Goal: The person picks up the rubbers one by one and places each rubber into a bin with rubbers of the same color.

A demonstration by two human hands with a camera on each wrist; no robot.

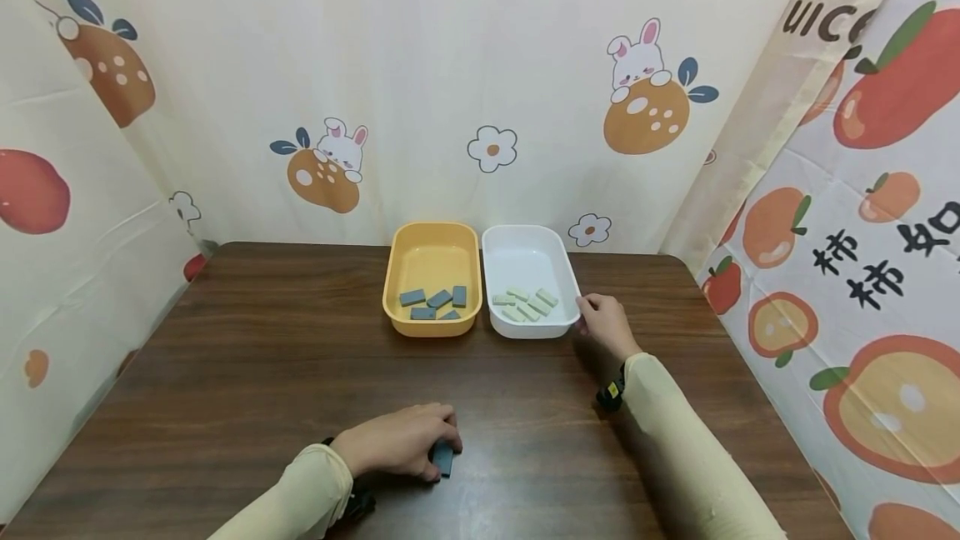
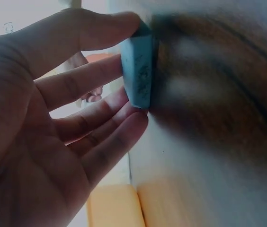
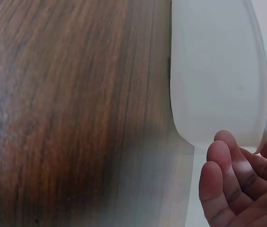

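Note:
My left hand [image 1: 405,440] is low over the front middle of the table, pinching a blue-grey eraser [image 1: 443,458] between thumb and fingertips. In the left wrist view the eraser [image 2: 138,71] has slanted ends and faint dark print, and it sits close against the tabletop. Farther back, my right hand [image 1: 606,325] holds the right rim of a white tray [image 1: 531,248], thumb at the rim and fingers along the outside wall [image 3: 218,94]. Several pale green erasers [image 1: 528,308] lie in the front part of that tray.
A yellow tray [image 1: 432,232] stands directly left of the white one, with several blue-grey erasers [image 1: 422,314] in its front part. Both trays are near the back edge of the dark wooden table [image 1: 262,357]. Printed curtains [image 1: 450,90] hang behind and at both sides.

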